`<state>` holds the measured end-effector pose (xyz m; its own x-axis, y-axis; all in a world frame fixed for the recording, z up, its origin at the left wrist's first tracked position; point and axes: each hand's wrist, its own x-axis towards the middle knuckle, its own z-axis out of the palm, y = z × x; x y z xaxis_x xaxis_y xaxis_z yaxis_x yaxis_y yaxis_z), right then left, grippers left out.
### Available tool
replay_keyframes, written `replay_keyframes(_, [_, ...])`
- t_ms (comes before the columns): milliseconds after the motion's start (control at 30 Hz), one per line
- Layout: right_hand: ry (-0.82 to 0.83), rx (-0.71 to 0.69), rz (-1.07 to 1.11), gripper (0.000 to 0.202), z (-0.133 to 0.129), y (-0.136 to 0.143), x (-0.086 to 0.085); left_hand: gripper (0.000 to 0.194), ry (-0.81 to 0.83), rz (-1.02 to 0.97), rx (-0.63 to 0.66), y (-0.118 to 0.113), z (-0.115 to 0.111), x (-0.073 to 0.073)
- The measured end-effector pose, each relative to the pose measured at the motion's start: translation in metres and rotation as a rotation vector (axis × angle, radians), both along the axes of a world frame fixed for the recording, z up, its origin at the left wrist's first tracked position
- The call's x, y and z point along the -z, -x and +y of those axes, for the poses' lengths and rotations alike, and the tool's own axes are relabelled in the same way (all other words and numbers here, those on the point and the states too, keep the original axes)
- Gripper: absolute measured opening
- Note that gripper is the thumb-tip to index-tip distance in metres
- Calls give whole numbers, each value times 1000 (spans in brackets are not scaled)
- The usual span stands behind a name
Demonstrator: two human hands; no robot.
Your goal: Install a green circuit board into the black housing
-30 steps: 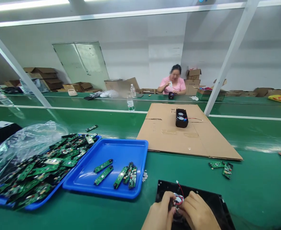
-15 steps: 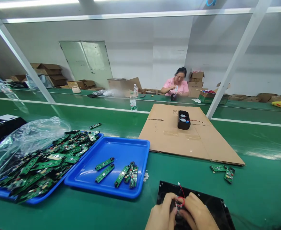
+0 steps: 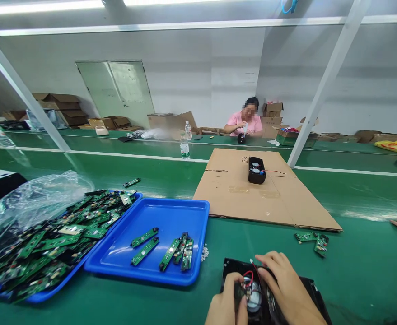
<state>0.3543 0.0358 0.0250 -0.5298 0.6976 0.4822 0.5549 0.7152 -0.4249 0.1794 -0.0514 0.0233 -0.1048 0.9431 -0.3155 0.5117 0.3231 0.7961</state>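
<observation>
Both hands are working on a black housing lying flat on the green table, close to the body. The left hand is pinching a small part with red wires at its fingertips, over the round speaker set in the housing; the fingers are closed on that part so it sits steady in its place. The right hand is lying across the housing, fingers spread and pressing down, probably so the housing is not sliding; whether it is gripping anything, I cannot tell.

To the left of the left fingers a blue tray is holding a few green boards, within easy reach. Beyond the right fingers two more boards are lying on the table. Further ahead a finished unit is standing on cardboard.
</observation>
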Motion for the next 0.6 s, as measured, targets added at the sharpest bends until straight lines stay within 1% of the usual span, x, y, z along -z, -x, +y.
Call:
replay_keyframes(67, [-9,78,-52,14,4,7,9,39,5,74,8,0,-1,-4])
replay_keyframes(100, [35,94,-94,17,5,11,10,39,11,102,11,0,-1,-5])
replay_keyframes(167, [203,118,-152,22,3,16,6,39,23,110,2,0,-1,-6])
replay_keyframes(233, [373,133,-133,25,-3,16,-2,39,20,73,-16,0,-1,-5])
replay_keyframes(300, [487,129,-66,24,-10,12,-7,39,1,21,-24,-1,-1,-4])
replay_keyframes(333, [513,131,-34,23,-13,9,-7,39,-9,8,-21,-1,-1,-4])
replay_keyframes(400, [509,156,-10,21,-15,6,-4,38,-20,22,-9,-2,0,-7])
replay_keyframes(467, [455,169,-53,26,-13,7,-2,36,-24,48,0,-4,0,-11])
replay_keyframes(533, [405,115,-160,26,-9,12,-6,36,-22,64,10,-5,0,-15])
replay_keyframes(600, [381,102,-286,30,-5,20,-14,35,-18,62,0,-6,-1,-17])
